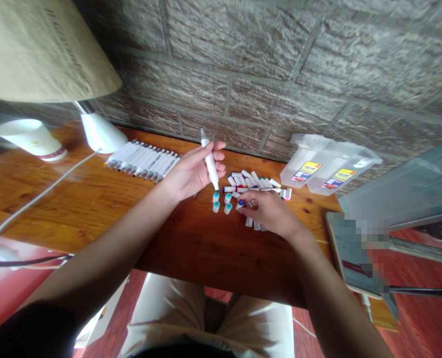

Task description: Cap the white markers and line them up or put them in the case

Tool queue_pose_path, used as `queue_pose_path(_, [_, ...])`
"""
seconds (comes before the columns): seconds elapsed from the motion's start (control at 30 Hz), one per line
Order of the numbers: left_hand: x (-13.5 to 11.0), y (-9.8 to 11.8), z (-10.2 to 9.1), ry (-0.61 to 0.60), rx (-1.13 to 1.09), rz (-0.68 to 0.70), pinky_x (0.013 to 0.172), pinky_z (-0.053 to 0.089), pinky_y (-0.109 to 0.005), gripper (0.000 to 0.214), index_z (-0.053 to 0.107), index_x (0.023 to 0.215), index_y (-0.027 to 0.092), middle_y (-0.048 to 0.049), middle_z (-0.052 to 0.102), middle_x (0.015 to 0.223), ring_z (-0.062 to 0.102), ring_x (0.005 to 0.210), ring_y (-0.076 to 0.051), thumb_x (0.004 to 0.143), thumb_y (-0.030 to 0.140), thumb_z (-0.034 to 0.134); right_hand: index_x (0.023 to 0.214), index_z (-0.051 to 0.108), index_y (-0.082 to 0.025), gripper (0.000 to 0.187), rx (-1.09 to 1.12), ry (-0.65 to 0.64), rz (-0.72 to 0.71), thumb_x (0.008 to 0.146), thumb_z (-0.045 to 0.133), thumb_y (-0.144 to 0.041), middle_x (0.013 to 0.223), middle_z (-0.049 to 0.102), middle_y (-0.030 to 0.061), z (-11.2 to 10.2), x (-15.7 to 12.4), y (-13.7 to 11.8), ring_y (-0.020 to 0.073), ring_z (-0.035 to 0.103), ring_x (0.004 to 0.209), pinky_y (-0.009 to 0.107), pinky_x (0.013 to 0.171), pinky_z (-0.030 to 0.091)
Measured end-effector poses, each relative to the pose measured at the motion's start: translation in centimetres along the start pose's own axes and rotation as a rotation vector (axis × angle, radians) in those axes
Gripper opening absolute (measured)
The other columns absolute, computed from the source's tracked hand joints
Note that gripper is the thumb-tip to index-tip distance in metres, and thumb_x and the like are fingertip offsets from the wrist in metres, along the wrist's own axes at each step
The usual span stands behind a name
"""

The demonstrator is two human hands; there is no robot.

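Observation:
My left hand (193,176) pinches a white marker (210,166) between thumb and fingers. The marker is tilted, its grey end up and its dark teal end pointing down at several small teal-topped caps (216,206) standing on the table. My right hand (273,211) grips a white cap with a dark blue top (241,204) between thumb and fingertips, just right of the teal caps. Behind and partly under that hand lie several more caps (251,177), with a white marker with a dark blue end (230,189) across them.
White markers (142,158) lie in a row at the left. Beyond them stand a lamp (101,132) with its cord and a paper cup (30,139). Two clear plastic containers (327,171) stand by the brick wall (213,94). A tablet-like device (350,253) sits at the right edge.

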State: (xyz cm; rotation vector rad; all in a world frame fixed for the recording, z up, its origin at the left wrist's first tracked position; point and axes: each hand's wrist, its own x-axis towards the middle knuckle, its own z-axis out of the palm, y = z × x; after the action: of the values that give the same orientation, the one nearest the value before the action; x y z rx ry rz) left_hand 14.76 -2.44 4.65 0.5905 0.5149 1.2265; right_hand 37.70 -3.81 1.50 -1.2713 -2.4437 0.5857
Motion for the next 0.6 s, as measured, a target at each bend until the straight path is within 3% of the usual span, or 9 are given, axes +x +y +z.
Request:
queue_pose_path(0.2, [0.0,-0.01,-0.1,-0.016,0.015,0.012,0.064,0.06,-0.021,0.022,0.069,0.102,0.013,0.0009,0.071,0.069,0.07,0.057,-0.011,0.102,0.025,0.052,0.086,0.075,-0.021,0.004,-0.049,0.028,0.128,0.083,0.074,-0.019,0.078,0.075,0.0008,-0.43,0.05,-0.26,0.0153,0.062,0.065,0.028,0.067,0.044])
queue_pose_path(0.33, [-0.02,0.0,-0.11,-0.003,0.009,0.004,0.065,0.06,-0.022,0.022,0.069,0.108,0.014,0.0009,0.071,0.069,0.07,0.057,-0.011,0.102,0.027,0.052,0.084,0.074,-0.021,0.003,-0.054,0.012,0.141,0.082,0.075,-0.02,0.08,0.077,0.0014,-0.52,0.02,-0.37,0.0158,0.065,0.066,0.028,0.067,0.045])
queue_pose_path(0.6, [0.0,-0.09,-0.09,-0.054,0.032,0.028,0.062,0.059,-0.022,0.022,0.069,0.098,0.012,0.001,0.07,0.07,0.07,0.058,-0.011,0.103,0.021,0.049,0.089,0.075,-0.022,0.007,-0.148,0.052,0.189,0.088,0.072,-0.029,0.088,0.079,0.0033,0.22,0.27,-0.62,0.0205,0.071,0.078,0.03,0.073,0.048])
